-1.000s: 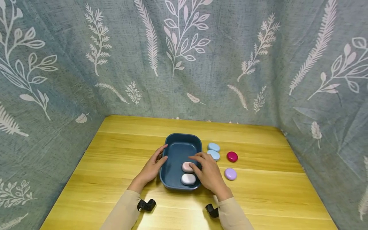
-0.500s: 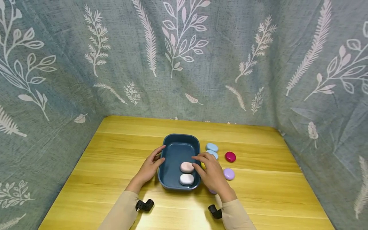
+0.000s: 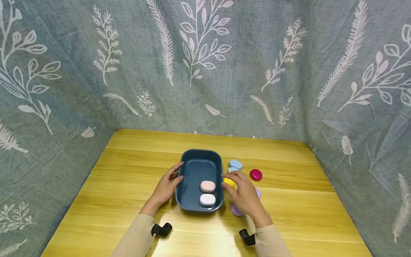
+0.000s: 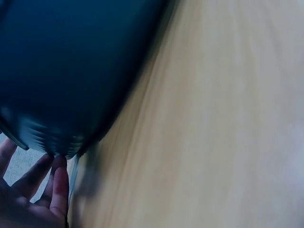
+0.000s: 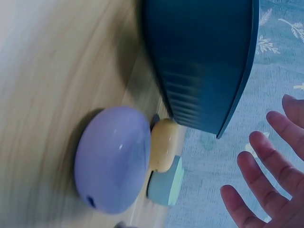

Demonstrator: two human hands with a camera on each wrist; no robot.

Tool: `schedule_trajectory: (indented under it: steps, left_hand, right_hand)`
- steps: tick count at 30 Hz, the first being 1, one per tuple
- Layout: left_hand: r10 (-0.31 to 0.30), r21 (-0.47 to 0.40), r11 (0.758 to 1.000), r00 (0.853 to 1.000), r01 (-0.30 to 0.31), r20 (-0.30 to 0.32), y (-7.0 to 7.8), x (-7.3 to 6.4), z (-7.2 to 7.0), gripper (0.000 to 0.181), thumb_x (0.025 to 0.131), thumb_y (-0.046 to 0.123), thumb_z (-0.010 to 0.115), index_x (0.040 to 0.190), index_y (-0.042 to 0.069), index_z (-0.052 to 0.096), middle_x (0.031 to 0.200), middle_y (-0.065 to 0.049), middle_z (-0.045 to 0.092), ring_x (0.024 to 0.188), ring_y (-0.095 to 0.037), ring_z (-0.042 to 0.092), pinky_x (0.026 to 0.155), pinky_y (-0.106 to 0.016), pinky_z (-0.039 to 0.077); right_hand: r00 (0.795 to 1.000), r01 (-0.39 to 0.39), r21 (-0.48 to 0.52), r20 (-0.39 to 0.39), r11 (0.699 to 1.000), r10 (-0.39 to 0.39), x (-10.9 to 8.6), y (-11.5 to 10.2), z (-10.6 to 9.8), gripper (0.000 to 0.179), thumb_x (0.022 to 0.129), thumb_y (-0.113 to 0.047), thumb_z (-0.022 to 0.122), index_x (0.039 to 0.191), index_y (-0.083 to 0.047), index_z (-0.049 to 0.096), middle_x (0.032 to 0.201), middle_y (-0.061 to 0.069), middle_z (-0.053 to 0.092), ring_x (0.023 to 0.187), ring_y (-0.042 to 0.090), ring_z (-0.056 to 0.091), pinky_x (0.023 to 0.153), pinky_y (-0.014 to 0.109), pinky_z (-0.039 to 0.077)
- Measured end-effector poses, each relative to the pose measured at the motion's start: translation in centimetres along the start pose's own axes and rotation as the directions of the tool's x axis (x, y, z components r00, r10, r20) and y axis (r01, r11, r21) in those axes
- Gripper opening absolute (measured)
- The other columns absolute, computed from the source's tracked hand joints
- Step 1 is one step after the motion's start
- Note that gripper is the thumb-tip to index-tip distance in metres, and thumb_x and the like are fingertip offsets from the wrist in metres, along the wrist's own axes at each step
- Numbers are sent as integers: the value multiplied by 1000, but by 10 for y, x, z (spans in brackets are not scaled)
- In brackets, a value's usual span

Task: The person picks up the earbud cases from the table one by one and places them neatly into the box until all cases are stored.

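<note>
A dark blue rectangular bin (image 3: 199,172) stands on the table in the head view. Inside, near its right wall, lie a pink soap-shaped oval piece (image 3: 207,186) and a white one (image 3: 207,200). My left hand (image 3: 165,187) touches the bin's left side; in the left wrist view its fingertips (image 4: 58,164) rest against the outer wall. Beside the right rim my right hand (image 3: 242,191) hovers with nothing in its fingers. Under and around it are a yellow piece (image 3: 229,182), partly hidden, and a purple piece (image 5: 114,159), large in the right wrist view.
Two light blue pieces (image 3: 235,164) lie right of the bin, one partly covered by my right hand. A dark red round piece (image 3: 256,174) sits farther right. Another purple piece (image 3: 258,193) peeks from behind that hand. Patterned curtains (image 3: 199,89) surround the table (image 3: 128,171).
My right hand has drawn back from above the pink piece to the right, outside the bin, uncovering the pink and yellow pieces. My left hand stays against the bin.
</note>
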State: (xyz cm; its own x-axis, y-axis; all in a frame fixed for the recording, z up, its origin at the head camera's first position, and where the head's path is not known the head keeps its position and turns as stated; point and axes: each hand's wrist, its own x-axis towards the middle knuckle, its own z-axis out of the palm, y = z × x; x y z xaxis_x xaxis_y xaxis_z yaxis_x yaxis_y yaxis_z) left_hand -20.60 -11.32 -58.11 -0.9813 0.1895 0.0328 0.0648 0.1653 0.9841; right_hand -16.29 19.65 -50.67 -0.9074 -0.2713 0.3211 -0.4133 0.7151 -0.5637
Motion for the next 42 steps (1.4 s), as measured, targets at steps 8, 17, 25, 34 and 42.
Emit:
schedule_trajectory:
  steps: [8,17,25,34,42]
  left_hand:
    - [7,-16,1000,1000,-7,12,-4,1,-3,55,106,21,60,158,28,44,166,-6,38,148,-37,44,119,-57,41]
    - [2,-27,1000,1000,-2,20,-6,1,-4,54,107,23,59,159,30,43,166,-4,37,148,-37,43,119,-58,39]
    - [-9,-12,1000,1000,9,20,-9,0,-5,55,106,30,61,158,33,43,165,-4,39,147,-36,45,118,-58,40]
    - [-10,-5,1000,1000,10,22,-6,-3,-4,55,107,31,60,159,32,42,166,-4,38,148,-36,44,119,-57,40]
    - [-2,1,1000,1000,2,21,-6,-2,-4,55,107,32,59,159,32,42,167,-4,37,149,-36,43,120,-55,40]
  right_hand:
    - [999,-39,-31,3,999,39,-6,11,-8,33,97,-26,75,128,-14,74,120,3,68,116,26,65,97,49,55]
    - [995,-98,-47,7,994,99,-12,28,-17,36,95,-23,78,130,-21,73,124,7,67,113,29,62,91,47,53]
    - [993,-120,-81,-14,990,119,-17,42,-23,44,89,-20,82,131,-11,71,125,13,65,119,35,58,100,56,50]
    - [981,-190,-100,18,977,192,-21,52,-29,49,88,-20,83,134,-10,69,131,17,63,127,41,54,105,62,45]
    - [964,-247,-131,68,960,258,-24,64,-31,55,85,-19,84,137,-8,66,137,22,59,131,45,51,108,65,43]
